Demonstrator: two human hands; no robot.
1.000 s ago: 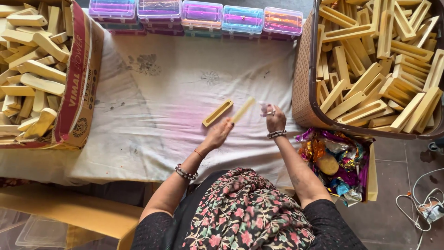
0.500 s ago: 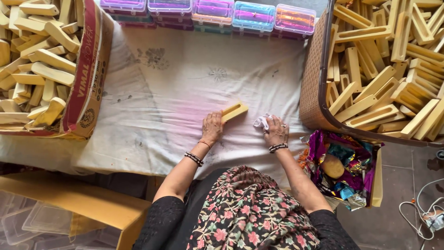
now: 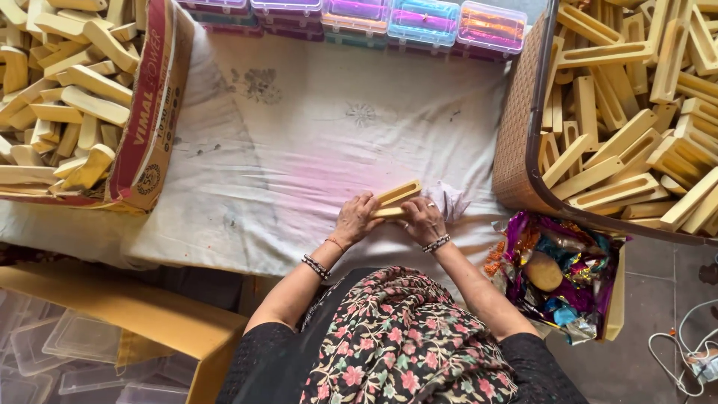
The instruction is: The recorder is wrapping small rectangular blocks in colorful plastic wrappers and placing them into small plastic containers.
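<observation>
Head view. Left hand (image 3: 357, 219) and right hand (image 3: 421, 219) meet over the white cloth (image 3: 299, 150), both closed on one wooden block (image 3: 396, 196). The left fingers curl over its near end; the right fingers pinch it from the other side, thumb underneath. The block is a pale yellow, long, slotted piece of smooth-looking wood. Its long axis is tilted, the near end between the fingertips and the far end pointing up and to the right, away from the person. A crumpled white rag (image 3: 449, 200) lies just beyond the right knuckles, touching that hand.

The cloth is wrinkled, with a faint pink stain ahead of the fingers. Well left of the left hand is a cardboard box (image 3: 153, 112) of similar blocks; right of the right hand, a woven basket (image 3: 523, 135) holds more. Clear plastic cases (image 3: 419, 19) line the far edge.
</observation>
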